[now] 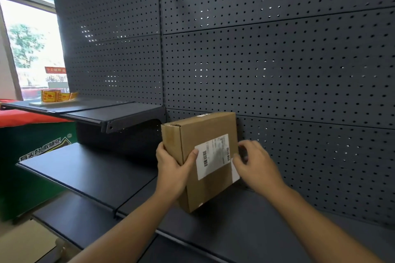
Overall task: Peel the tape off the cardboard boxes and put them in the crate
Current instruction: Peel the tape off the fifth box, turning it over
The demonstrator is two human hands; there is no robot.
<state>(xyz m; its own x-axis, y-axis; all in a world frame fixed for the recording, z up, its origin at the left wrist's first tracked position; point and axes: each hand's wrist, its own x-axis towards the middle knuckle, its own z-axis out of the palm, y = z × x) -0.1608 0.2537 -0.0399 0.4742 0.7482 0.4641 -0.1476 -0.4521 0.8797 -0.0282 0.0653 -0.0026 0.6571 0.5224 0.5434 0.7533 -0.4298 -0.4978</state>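
The left hand (173, 168) curls its fingers and thumb around the left side of the box (203, 160). The right hand (254, 164) pinches at the box's right edge, by the white label (212, 156). The box is tilted above the dark shelf (89, 173).

cardboard box (205, 151): matt brown card | label (211, 156): white paper | shelf (89, 175): matt dark metal

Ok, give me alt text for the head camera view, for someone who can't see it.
A person's left hand grips a cardboard box by its left edge while the right hand picks at the box's right edge beside a white shipping label. The box is held over dark shelves backed by a pegboard wall.
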